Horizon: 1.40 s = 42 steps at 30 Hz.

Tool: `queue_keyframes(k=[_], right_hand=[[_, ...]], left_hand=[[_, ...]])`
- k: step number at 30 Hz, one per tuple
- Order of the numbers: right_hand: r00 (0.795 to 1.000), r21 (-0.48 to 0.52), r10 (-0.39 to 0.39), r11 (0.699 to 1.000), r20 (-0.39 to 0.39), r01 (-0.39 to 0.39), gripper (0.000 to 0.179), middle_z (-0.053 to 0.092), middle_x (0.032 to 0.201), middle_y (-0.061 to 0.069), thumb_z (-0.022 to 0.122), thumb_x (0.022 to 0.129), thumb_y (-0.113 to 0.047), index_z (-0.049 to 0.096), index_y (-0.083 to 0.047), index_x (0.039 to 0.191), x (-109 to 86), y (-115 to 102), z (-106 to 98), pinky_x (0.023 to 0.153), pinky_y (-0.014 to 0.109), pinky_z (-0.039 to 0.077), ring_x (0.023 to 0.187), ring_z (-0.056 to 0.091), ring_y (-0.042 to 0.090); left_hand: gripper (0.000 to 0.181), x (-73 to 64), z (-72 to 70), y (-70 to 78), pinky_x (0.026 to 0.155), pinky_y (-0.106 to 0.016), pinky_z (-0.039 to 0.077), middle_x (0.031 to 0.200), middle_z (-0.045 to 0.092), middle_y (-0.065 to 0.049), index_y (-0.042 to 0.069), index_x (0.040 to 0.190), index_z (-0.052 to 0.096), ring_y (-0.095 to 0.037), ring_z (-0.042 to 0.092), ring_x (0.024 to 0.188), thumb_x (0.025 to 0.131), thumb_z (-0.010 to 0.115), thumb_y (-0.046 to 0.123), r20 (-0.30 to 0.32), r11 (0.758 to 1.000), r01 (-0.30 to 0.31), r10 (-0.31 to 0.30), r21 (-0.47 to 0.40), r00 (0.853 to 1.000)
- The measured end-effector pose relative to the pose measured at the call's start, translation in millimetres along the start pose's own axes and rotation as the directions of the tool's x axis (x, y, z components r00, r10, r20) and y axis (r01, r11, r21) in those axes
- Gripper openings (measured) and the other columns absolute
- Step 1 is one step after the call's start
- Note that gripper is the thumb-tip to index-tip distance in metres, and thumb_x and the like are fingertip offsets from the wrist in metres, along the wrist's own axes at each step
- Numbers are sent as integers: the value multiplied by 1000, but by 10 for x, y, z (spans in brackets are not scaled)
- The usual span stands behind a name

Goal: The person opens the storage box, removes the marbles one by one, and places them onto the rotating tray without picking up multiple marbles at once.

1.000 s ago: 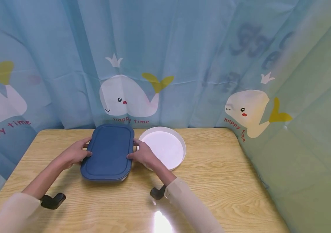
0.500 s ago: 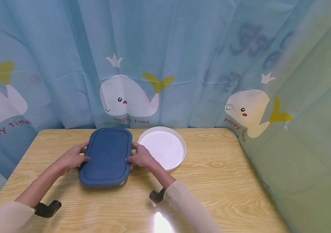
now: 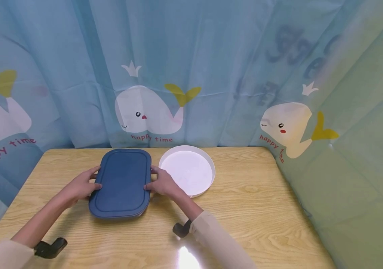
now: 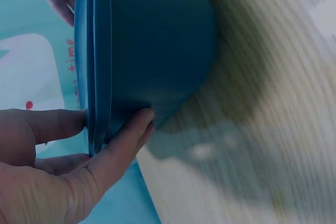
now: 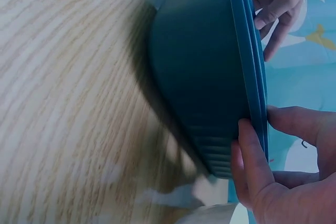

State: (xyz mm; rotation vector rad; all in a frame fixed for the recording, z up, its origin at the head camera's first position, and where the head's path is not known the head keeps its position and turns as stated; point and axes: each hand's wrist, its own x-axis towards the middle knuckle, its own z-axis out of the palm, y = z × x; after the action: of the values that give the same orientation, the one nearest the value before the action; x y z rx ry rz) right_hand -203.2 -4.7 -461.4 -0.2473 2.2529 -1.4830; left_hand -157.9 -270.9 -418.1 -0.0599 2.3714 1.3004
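A dark blue rectangular food container (image 3: 122, 183) with its lid on is held level between both hands, close over the left part of the table. On its left long side my left hand (image 3: 83, 183) pinches the rim, thumb on the lid's edge and fingers under it. Opposite, my right hand (image 3: 162, 182) grips the right rim the same way. The left wrist view shows the container's smooth side wall (image 4: 157, 35) beside those fingers; in the right wrist view, fingertips (image 5: 247, 129) press under the lid's lip. What the container holds is hidden.
A round white shallow tray (image 3: 188, 172) sits just right of the container, partly behind my right hand. The wooden table (image 3: 245, 209) ends at the back against a blue curtain (image 3: 225, 56) printed with whales. Dark wrist mounts (image 3: 51, 248) hang below the forearms.
Both hands have drawn the container a short way toward me and slightly left, lowering it a little. The grip on its sides is unchanged, and the white tray has not moved.
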Motion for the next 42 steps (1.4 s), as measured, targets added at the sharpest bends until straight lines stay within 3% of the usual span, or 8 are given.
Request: queue_keyframes(k=[13,28,34,38,42], right_hand=[[1000,4,-11,1000,9,11,76,55,136,9,77,84,-2,42,-9,151,-54,46,9,70,27,56,77,68,14],[1000,-52,-16,999,5,16,77,54,140,7,78,84,-6,42,-11,152,-119,68,-18,80,26,52,108,59,18],[1000,-26,-28,999,14,28,78,53,141,8,77,84,-5,40,-10,152,-121,91,-16,81,27,53,111,58,19],[999,-25,-42,999,11,42,78,54,140,6,78,84,-6,40,-10,153,-120,102,-7,90,29,50,116,56,19],[999,-58,-53,997,4,53,78,55,139,5,78,84,-8,41,-11,153,-121,104,0,105,34,40,126,51,18]], left_hand=[[74,-45,65,-40,76,-54,56,145,14,-47,-12,152,-3,-61,42,123,99,47,-5,-34,1000,-8,8,-2,999],[73,-94,155,-66,75,-52,56,145,16,-47,-11,153,-2,-59,44,122,100,47,-4,-49,999,-29,28,-15,998],[73,-107,166,-75,75,-51,56,145,15,-47,-11,153,-2,-60,45,121,100,47,-4,-49,999,-32,31,-28,998],[72,-109,170,-96,75,-51,56,145,15,-47,-11,153,-3,-60,45,121,100,46,-4,-48,999,-38,36,-38,998],[73,-106,171,-124,76,-53,56,145,15,-47,-11,153,-3,-61,43,122,100,46,-4,-45,998,-39,37,-53,998]])
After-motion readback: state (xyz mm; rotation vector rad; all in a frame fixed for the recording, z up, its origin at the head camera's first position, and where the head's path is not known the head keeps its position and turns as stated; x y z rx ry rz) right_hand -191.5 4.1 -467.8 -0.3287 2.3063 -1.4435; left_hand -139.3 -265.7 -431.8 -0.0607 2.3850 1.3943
